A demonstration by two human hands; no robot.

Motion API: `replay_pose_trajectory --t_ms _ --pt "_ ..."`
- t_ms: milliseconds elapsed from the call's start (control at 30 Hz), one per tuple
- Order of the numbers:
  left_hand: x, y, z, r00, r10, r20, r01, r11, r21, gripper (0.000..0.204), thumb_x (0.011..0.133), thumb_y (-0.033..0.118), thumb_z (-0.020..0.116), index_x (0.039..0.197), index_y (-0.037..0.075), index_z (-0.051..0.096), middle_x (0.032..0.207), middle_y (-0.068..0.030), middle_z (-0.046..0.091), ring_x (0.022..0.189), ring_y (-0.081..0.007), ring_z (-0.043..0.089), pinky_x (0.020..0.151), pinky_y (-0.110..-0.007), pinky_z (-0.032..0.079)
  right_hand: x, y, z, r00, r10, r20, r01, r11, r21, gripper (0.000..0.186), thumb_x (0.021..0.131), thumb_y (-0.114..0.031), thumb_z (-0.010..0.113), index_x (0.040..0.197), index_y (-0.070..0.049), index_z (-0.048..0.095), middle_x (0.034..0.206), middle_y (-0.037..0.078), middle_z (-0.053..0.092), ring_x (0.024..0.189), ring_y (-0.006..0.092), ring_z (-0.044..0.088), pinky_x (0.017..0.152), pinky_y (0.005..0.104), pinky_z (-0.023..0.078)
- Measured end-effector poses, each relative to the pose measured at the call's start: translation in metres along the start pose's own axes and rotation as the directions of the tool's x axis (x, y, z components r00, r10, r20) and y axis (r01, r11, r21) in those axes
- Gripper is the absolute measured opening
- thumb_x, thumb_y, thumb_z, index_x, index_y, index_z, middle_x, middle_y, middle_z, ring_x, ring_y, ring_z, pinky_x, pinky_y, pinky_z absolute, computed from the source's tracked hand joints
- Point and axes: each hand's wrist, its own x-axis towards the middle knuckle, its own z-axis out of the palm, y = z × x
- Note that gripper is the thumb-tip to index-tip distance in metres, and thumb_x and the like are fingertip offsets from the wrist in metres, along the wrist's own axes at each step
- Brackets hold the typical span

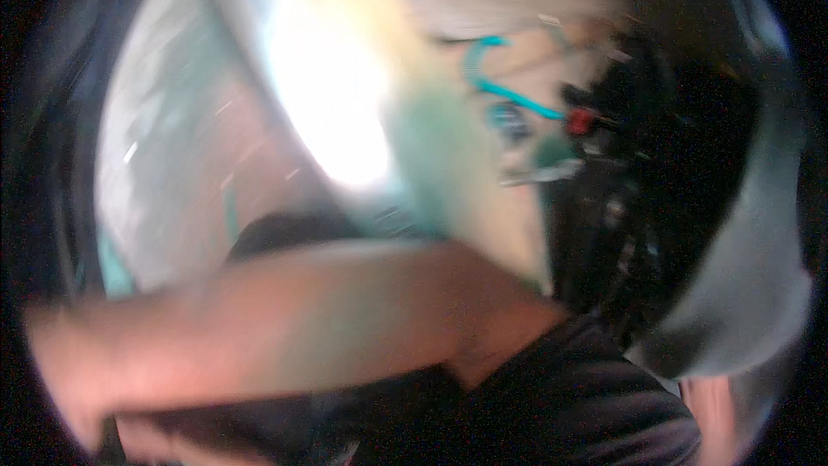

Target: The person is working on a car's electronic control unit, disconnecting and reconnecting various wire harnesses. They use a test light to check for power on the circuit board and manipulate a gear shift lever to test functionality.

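The picture is badly smeared by motion. A bare forearm (328,319), which looks like my right one, crosses the view from a dark sleeve (586,388) at lower right toward the left rim. At its far end my right hand (73,371) is blurred, and its fingers cannot be made out. Below it, a strip of bare skin (164,442) shows at the lower left; it may belong to my left hand or arm, but no fingers are clear. I see no thing held. Beyond the forearm, a dark rounded shape (289,231) lies partly hidden behind it.
A glaring bright panel or reflection (336,103) fills the upper middle. To its right, a teal curved, hook-like piece (473,69) lies on a pale surface near a red part (580,120) and dark clutter (655,164). More bare skin (711,410) shows at lower right, its owner unclear.
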Motion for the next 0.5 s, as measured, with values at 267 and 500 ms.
replay_pose_trajectory --t_ms 267,500 --pt "-0.016 -0.045 0.078 0.961 -0.168 0.220 0.115 0.966 0.233 0.043 0.088 0.023 0.073 0.125 0.002 0.066 0.104 -0.0241 0.074 0.097 -0.0329 0.072 0.091 -0.040 0.054 0.014 -0.037 -0.001 0.975 -0.201 0.098 0.210 0.973 -0.093 0.039 0.102 -0.035 0.053 0.113 -0.001 0.070 0.099 0.011 0.073 0.097 0.0160 0.066 0.089 0.0318 0.050" --pt "-0.042 -0.140 0.195 0.906 -0.052 0.420 -0.236 0.761 0.604 0.052 0.092 0.024 0.066 0.140 0.007 0.057 0.107 -0.0203 0.073 0.105 -0.0383 0.068 0.099 -0.048 0.050 0.007 -0.050 0.006 0.996 -0.028 0.083 0.027 1.000 0.008 0.039 0.102 -0.032 0.057 0.121 0.002 0.064 0.110 0.010 0.071 0.104 0.0153 0.066 0.093 0.0308 0.050"
